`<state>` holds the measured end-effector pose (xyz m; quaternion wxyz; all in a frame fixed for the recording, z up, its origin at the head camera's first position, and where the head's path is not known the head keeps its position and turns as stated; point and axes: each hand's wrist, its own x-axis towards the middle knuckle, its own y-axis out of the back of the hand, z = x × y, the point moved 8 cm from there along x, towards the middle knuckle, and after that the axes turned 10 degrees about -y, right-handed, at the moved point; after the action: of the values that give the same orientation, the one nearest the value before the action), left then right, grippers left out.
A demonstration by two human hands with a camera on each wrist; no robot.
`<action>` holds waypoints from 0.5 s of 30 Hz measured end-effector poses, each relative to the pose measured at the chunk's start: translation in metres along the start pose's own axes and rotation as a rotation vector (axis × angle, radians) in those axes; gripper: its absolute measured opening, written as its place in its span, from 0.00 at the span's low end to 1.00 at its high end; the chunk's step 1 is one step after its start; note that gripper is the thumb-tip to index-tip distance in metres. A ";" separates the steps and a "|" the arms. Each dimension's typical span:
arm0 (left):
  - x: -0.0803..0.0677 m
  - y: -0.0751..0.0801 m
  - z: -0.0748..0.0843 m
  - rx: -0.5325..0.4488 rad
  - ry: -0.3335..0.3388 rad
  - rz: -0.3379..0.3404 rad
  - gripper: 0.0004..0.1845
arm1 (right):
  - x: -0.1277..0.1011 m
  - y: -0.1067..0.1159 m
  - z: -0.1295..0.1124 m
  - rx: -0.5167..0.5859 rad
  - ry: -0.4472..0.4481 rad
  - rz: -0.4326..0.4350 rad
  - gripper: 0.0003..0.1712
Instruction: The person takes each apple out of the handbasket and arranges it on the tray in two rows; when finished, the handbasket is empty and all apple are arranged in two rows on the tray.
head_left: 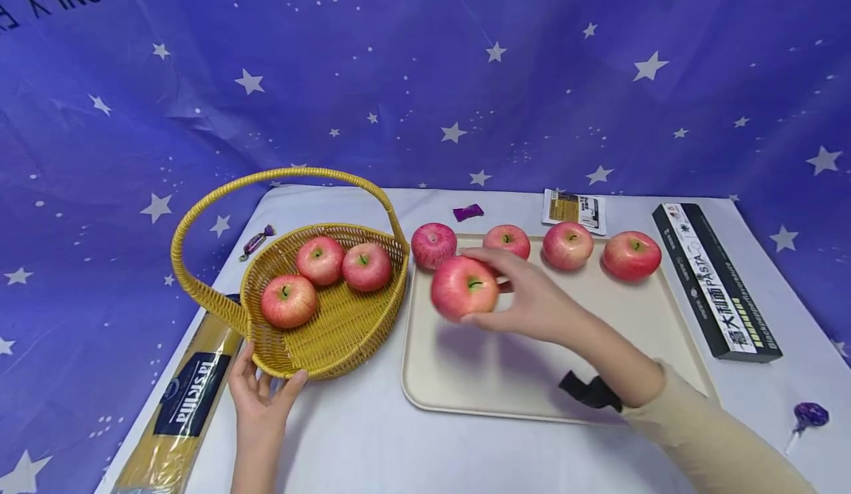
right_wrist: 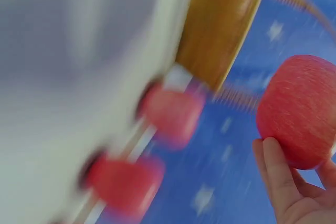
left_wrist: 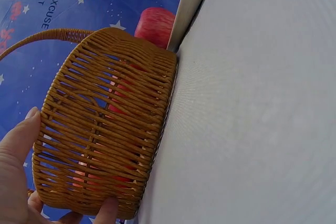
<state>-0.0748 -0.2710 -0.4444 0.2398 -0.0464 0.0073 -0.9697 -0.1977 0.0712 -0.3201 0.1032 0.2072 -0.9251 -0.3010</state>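
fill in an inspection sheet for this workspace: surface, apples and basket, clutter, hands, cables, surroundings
Surface: white table
Job's things: three apples in the basket; four more along the far edge of the tray; a raised apple above the tray
Clutter: pasta box right of the tray; pasta bag left of the basket; two wrapped candies; sachet beyond the tray; lollipop at the near right
Hands: left hand holds the basket's near side; right hand grips the raised apple
Cables: nothing seen
Surroundings: blue star-print cloth behind the table
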 end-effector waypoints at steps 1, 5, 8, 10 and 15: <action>0.000 0.001 0.000 0.005 0.005 -0.002 0.47 | -0.010 0.016 0.012 -0.033 -0.028 0.036 0.47; -0.001 0.002 0.002 0.000 0.005 -0.007 0.47 | -0.052 0.071 0.064 -0.154 -0.195 0.165 0.48; 0.000 0.002 0.001 0.002 0.006 -0.009 0.47 | -0.081 0.103 0.100 -0.194 -0.315 0.231 0.46; 0.001 0.001 0.000 0.006 0.011 -0.008 0.47 | -0.097 0.119 0.123 -0.219 -0.395 0.246 0.46; 0.001 0.000 -0.002 0.009 0.019 -0.006 0.47 | -0.124 0.135 0.170 -0.311 -0.560 0.202 0.47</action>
<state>-0.0759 -0.2714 -0.4465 0.2368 -0.0363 0.0052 -0.9709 -0.1836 0.3125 -0.3828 -0.0953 0.0053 -0.8763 -0.4722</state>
